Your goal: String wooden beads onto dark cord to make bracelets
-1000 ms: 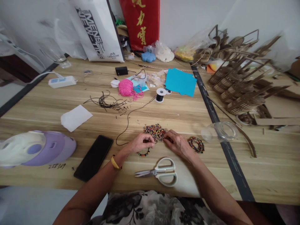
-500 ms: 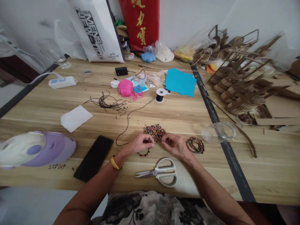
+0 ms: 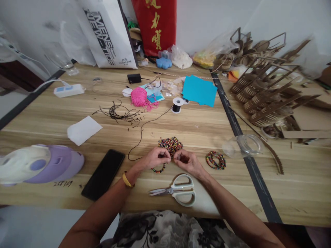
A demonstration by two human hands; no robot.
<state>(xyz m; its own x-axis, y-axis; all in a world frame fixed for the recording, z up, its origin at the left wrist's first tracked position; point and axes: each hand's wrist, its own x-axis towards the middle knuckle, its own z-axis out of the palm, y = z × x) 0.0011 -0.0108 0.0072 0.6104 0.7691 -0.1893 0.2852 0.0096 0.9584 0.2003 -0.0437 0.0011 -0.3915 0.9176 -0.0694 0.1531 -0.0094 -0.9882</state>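
My left hand (image 3: 157, 157) is pinched on the black cord (image 3: 141, 134), which runs back to a spool (image 3: 177, 105). A short row of threaded beads (image 3: 158, 169) hangs from the cord below that hand. My right hand (image 3: 188, 160) has thumb and forefinger pressed together close to the left fingertips; whatever is between them is too small to make out. Just beyond both hands lies a pile of small multicoloured beads (image 3: 171, 144). Finished-looking bead loops (image 3: 215, 160) rest to the right of my right hand.
Scissors (image 3: 172, 190) with pale handles lie nearest my body. A black phone (image 3: 103, 175) and a purple-white device (image 3: 54, 163) are at left. Cut black cords (image 3: 116, 112), pink yarn (image 3: 139, 96) and blue sheets (image 3: 199, 91) lie farther back. Woven baskets (image 3: 266, 100) stand at right.
My right hand has moved left, bringing its fingertips close to those of my left hand. The left hand has stayed in place.
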